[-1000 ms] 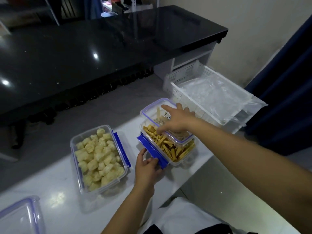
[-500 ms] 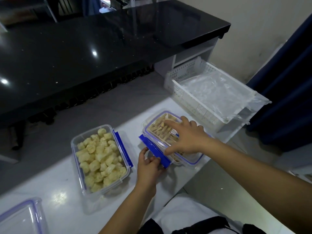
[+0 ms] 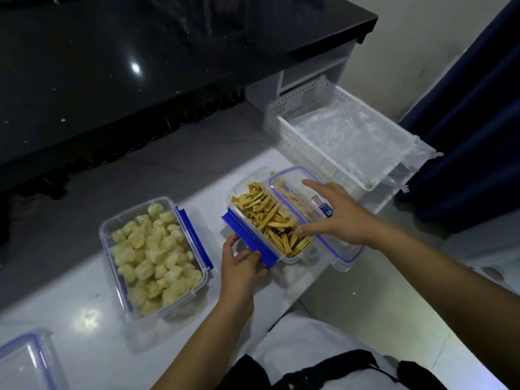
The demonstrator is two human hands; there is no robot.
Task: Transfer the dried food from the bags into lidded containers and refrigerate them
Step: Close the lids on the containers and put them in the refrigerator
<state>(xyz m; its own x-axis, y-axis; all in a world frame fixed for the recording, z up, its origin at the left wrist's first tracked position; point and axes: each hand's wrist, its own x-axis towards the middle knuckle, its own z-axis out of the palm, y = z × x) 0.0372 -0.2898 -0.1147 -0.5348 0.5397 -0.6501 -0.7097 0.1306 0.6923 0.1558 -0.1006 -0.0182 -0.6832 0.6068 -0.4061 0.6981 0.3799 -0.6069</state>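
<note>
— Where are we standing with the box of strips (image 3: 270, 220)?

— It is sitting near the right end of the white counter (image 3: 84, 319), filled with yellow-brown sticks. Our left hand (image 3: 242, 263) is gripping its blue side clasp (image 3: 249, 240), fingers curled round the flap. Our right hand (image 3: 337, 218) is lying spread over the clear lid (image 3: 318, 218), thumb and fingers straight, grasping nothing. The lid is sitting askew, covering only the right half of the box and overhanging its far side.

— So what are we counting as done?

— Both boxes are looking full: the strips here, and the pale puffs in the second box (image 3: 154, 257) just to the left, which is wearing no lid at all. A spare lid (image 3: 28, 358) is waiting at the counter's near left corner, well apart (probably that box's own). We are judging the filling finished; seating and clipping both lids, then the fridge, are still ahead of us.

— And room to work?

— The strip box is sitting close to the counter's right edge, and the skewed lid is reaching nearly to it, so we are thinking any sliding should go leftward. A white basket (image 3: 309, 144) lined with clear plastic is standing just beyond, near the lid's far corner. Between the two boxes a strip of bare counter is showing, and the black table (image 3: 140, 66) is lying well behind.
</note>
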